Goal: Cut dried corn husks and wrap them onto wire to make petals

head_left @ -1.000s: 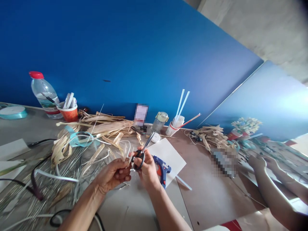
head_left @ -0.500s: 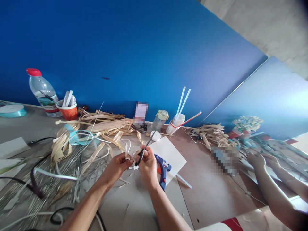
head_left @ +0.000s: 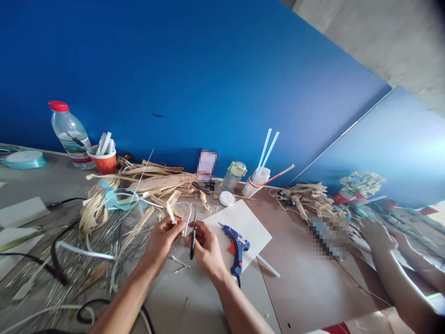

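My left hand (head_left: 164, 236) is closed, its fingers and thumb pinching a pale strip of dried corn husk (head_left: 187, 214) that points up. Close beside it, my right hand (head_left: 206, 246) is wrapped round slim, black-handled scissors (head_left: 192, 246), seen edge-on with the tip pointing away from me. The fingers partly cover the handles. Just right of my right hand, a blue hot glue gun (head_left: 238, 246) lies on a white sheet (head_left: 255, 222). Small husk scraps (head_left: 179, 264) are on the table below my hands.
Dried husks (head_left: 163, 178), a teal ribbon loop (head_left: 120, 199) and thin wires (head_left: 66, 278) spread at left. Along the blue panel stand a bottle (head_left: 71, 132), a red cup (head_left: 104, 163), a jar (head_left: 234, 176) and a cup of glue sticks (head_left: 251, 188). Another person's hands (head_left: 375, 234) are at far right.
My right hand has turned the scissors from a rightward slant to nearly upright. The husk strip now stands higher between my hands. The glue gun is more exposed.
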Available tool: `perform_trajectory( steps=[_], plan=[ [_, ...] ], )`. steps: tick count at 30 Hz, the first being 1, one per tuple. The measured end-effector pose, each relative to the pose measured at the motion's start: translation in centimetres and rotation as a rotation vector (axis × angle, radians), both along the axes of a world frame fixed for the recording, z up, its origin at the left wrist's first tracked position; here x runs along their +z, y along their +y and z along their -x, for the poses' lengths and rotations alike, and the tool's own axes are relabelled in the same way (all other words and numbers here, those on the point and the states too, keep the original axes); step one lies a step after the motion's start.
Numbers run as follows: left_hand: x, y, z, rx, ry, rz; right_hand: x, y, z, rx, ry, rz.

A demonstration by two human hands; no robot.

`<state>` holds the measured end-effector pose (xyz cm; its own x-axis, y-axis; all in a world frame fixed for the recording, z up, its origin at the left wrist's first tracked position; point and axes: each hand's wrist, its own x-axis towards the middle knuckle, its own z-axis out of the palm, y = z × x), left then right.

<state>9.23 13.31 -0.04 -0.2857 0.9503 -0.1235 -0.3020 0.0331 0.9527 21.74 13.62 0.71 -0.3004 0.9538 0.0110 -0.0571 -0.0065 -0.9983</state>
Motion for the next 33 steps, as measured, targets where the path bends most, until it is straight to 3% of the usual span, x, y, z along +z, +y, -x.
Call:
perform_trajectory(
  steps=[3,9,23,33],
  plan=[
    [-0.4,0.1,0.2,-0.03,-0.112,-0.019,0.2,-0.5,0.3,0.052,-0.1,-0.039],
    [-0.7,0.0,0.3,-0.039,-0.156,-0.046,0.0,-0.7,0.5,0.083,-0.222,-0.095],
    [-1.0,0.0,-0.1,-0.052,-0.147,-0.026,-1.4,-0.8,1.0,0.117,-0.072,-0.137],
    [0.1,-0.4,-0.4,-0.031,0.162,-0.021,-0.5,-0.9,1.1,0.095,-0.09,-0.15]
  ],
)
